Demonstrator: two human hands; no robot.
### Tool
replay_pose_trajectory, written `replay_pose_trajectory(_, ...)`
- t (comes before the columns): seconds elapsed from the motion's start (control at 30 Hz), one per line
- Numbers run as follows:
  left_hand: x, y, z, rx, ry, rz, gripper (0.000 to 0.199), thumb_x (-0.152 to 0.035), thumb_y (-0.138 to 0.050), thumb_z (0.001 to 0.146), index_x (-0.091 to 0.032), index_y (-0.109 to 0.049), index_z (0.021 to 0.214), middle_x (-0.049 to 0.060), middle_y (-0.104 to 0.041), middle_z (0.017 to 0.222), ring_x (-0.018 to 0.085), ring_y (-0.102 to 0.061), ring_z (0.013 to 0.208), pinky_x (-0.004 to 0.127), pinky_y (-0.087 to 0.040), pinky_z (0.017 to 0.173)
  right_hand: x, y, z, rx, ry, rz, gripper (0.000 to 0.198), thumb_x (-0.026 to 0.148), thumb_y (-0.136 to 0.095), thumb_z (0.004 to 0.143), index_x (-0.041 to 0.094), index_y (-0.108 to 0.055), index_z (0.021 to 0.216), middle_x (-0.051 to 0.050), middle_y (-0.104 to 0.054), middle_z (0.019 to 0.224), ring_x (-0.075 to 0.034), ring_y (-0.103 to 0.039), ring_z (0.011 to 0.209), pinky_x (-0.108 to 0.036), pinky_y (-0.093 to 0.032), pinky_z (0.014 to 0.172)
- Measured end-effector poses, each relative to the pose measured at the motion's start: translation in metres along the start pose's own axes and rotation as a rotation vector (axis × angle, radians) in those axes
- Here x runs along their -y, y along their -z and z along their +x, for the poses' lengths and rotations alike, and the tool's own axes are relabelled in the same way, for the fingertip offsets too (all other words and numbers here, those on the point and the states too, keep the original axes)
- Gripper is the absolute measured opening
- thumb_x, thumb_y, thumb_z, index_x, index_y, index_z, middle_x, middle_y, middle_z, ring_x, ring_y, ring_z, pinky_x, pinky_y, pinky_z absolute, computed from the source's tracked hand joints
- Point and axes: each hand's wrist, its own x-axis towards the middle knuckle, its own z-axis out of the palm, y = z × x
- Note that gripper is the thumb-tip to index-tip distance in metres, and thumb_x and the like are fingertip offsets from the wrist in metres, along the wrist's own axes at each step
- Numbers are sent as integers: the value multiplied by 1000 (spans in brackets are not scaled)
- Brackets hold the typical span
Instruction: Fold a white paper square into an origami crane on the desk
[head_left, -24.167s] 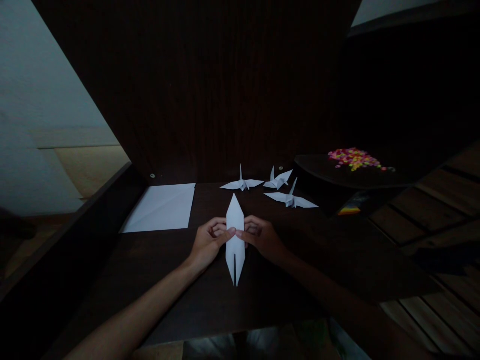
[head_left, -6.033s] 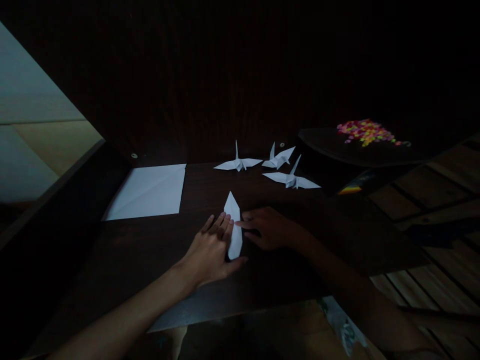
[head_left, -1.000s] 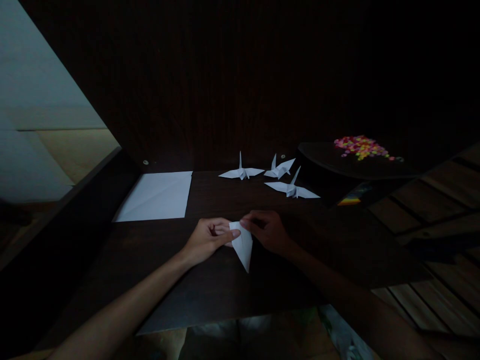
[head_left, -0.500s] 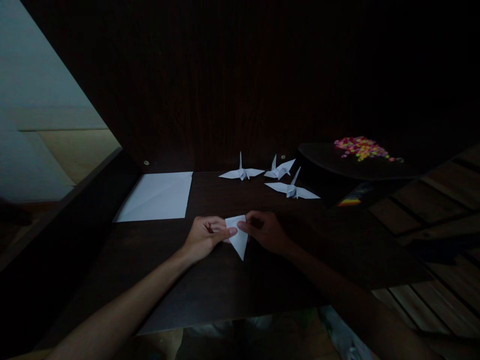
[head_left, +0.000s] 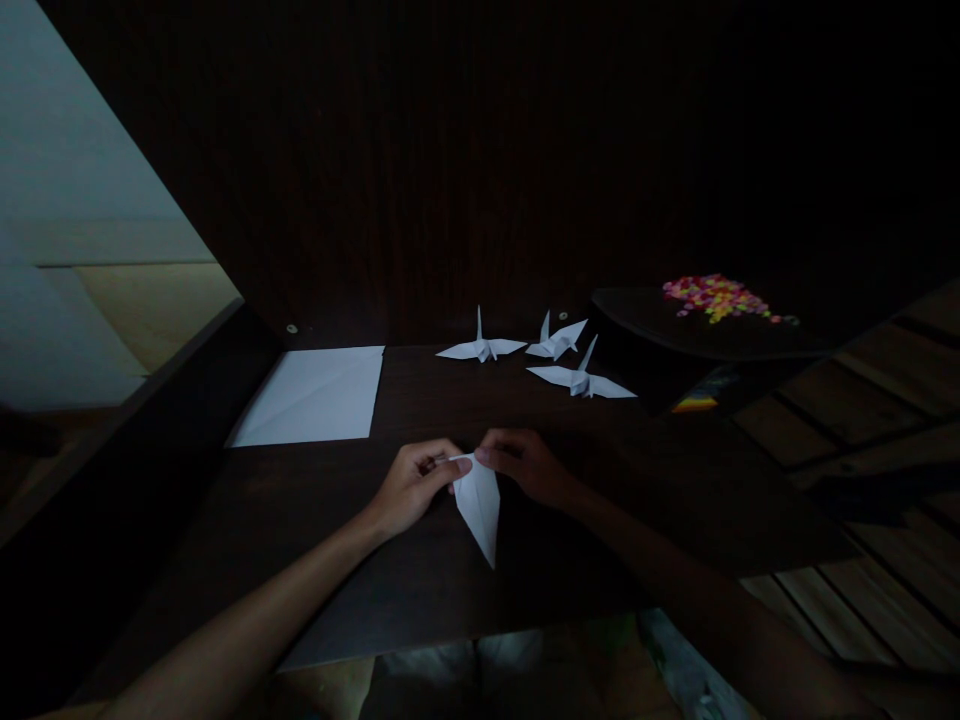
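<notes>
A folded piece of white paper (head_left: 480,505), kite-like in outline, points down toward me over the dark desk. My left hand (head_left: 421,482) pinches its upper left corner, thumb on top and fingers behind. At the upper right edge, my right hand (head_left: 525,465) grips it between thumb and curled fingers. Beyond my hands stand three white origami cranes: one on the left (head_left: 481,348), one at the back right (head_left: 556,343) and one in front of that (head_left: 581,380). The undersides of the paper and the fingertips behind it are hidden.
White paper (head_left: 307,395) lies flat at the back left. A raised dark shelf (head_left: 637,325) at the right carries a pile of small colourful pieces (head_left: 720,298). Dark boards (head_left: 150,420) wall the desk (head_left: 360,600) at left and back.
The folded paper has gone from a short triangle to a longer kite shape, its tip now reaching farther toward me. Both hands have shifted slightly and stay on its top edge.
</notes>
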Motion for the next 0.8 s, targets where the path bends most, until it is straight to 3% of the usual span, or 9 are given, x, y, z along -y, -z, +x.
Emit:
replay_pose_trajectory(0.33,2,-1,2,72,115,-39,21,-30,-59,71,-15,-62,58,-3,-50,49,11,-46,50,22,-35,52,-4,-7,-2,62,3,-45,31,43,-59,82,16,-60,66,4,-52,56,-10,-46,54,-23,-37,54)
replay_pose_trajectory(0.47,4,-1,4,-15,138,-132,20,-29,-61,69,-14,-63,56,-3,-51,48,11,-46,47,22,-34,50,-2,-7,0,13,8,-33,29,44,-60,84,17,-62,74,2,-57,64,-12,-52,62,-24,-41,59)
replay_pose_trajectory(0.57,6,-1,7,-141,139,-238,18,-27,-62,67,-14,-63,55,-2,-52,48,10,-45,45,22,-33,47,0,-6,1,-8,26,51,30,46,-57,87,18,-63,95,1,-60,72,-13,-54,67,-25,-43,63)
replay_pose_trajectory(0.67,8,-1,9,-256,145,-346,15,-24,-64,65,-13,-63,54,-2,-52,49,9,-43,44,21,-31,44,0,-5,2,5,28,146,35,46,-56,88,19,-59,109,3,-55,69,-12,-52,63,-24,-44,60)
replay_pose_trajectory(0.8,7,0,9,-294,103,-336,17,-27,-67,71,-13,-66,61,-1,-55,51,9,-47,48,21,-36,49,-2,-5,1,31,-17,322,45,49,-61,84,20,-52,117,1,-60,79,-13,-59,63,-25,-49,53)
